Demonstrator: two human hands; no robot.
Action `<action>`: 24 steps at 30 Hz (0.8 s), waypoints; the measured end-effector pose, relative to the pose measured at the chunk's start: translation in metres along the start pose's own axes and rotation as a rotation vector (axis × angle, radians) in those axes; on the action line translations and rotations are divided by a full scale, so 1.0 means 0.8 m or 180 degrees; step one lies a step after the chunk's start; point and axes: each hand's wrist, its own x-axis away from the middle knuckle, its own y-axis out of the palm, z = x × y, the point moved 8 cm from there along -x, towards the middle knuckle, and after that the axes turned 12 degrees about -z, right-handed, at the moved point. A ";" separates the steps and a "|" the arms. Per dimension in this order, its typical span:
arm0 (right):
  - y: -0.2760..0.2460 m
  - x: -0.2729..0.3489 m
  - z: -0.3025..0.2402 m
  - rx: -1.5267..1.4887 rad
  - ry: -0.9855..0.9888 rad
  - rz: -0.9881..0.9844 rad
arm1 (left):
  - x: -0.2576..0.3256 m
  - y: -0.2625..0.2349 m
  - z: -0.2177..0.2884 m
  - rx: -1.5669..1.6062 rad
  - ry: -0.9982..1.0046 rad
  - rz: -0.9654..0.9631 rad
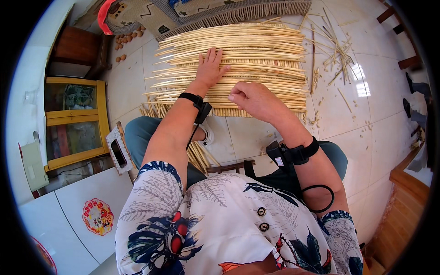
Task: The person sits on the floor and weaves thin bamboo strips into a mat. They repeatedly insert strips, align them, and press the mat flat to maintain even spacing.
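A wide mat of pale yellow reed-like stalks point(270, 68) lies on the floor in front of me, its stalks running left to right over a layer set crosswise. My left hand point(210, 68) rests flat on the upper stalks with its fingers stretched out and apart. Close to the mat's near half is my right hand point(250, 97), its fingers curled together in a pinch. Whatever those fingers hold, if anything, is hidden. Each of my forearms wears a black strap with a small device, such as the right strap point(302, 153).
Loose stalks point(337, 50) and cut bits lie on the tiles at the far right. A bundle of stalks point(197, 158) is by my left leg. Past the mat stands a fringed, cloth-covered seat point(192, 18). A yellow-framed cabinet point(73, 117) stands at the left, near a phone point(118, 152).
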 end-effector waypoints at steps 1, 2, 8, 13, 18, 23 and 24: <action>-0.001 0.000 0.000 -0.0022 -0.0012 0.0016 | 0.000 0.000 -0.001 0.0045 0.0027 0.0017; -0.002 0.000 0.000 -0.0046 -0.0023 0.0035 | 0.001 -0.002 -0.003 0.0089 0.0056 0.0033; 0.000 -0.005 0.001 0.0249 -0.0161 0.0147 | 0.000 0.002 -0.002 0.0079 0.0175 0.0129; -0.002 -0.007 -0.003 0.0275 -0.0202 0.0219 | 0.007 0.005 0.016 -0.0081 0.0440 0.0136; -0.005 -0.005 -0.001 0.0261 -0.0260 0.0307 | 0.002 0.013 0.023 -0.0031 0.0446 -0.0022; 0.001 -0.012 0.008 0.0401 -0.0145 0.0226 | -0.003 0.017 0.016 -0.0005 0.0394 -0.0033; 0.001 -0.013 0.008 0.0435 -0.0143 0.0254 | -0.001 0.015 0.018 -0.0013 0.0400 0.0001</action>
